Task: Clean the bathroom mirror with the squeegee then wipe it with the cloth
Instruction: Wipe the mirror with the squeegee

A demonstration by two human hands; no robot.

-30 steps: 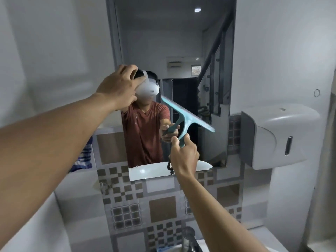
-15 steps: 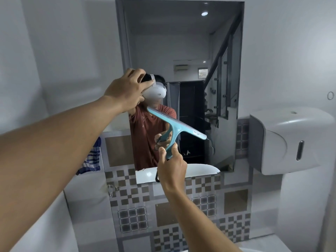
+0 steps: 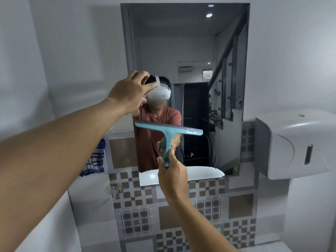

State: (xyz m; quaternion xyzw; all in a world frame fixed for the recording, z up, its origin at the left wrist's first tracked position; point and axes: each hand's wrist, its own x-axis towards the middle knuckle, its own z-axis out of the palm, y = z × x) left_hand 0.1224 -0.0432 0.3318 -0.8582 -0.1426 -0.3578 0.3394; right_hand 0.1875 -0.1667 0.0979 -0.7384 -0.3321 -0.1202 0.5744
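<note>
The tall bathroom mirror (image 3: 192, 51) hangs on the wall straight ahead. My right hand (image 3: 172, 176) grips the handle of a teal squeegee (image 3: 168, 130). Its blade lies almost level against the lower left part of the glass, slightly lower at the right end. My left hand (image 3: 131, 91) rests on the mirror's left edge at mid height, fingers bent and spread on the glass, holding nothing. A blue and white checked cloth (image 3: 94, 160) hangs on the wall to the left of the mirror, partly hidden behind my left forearm.
A white paper dispenser (image 3: 294, 142) sticks out from the wall right of the mirror. Brown and grey patterned tiles (image 3: 163, 215) cover the wall below. A small metal hook (image 3: 115, 190) sits on the tiles at lower left.
The squeegee blade has swung from a steep tilt to nearly level and shifted left on the glass. My left hand has stayed at the mirror's left edge.
</note>
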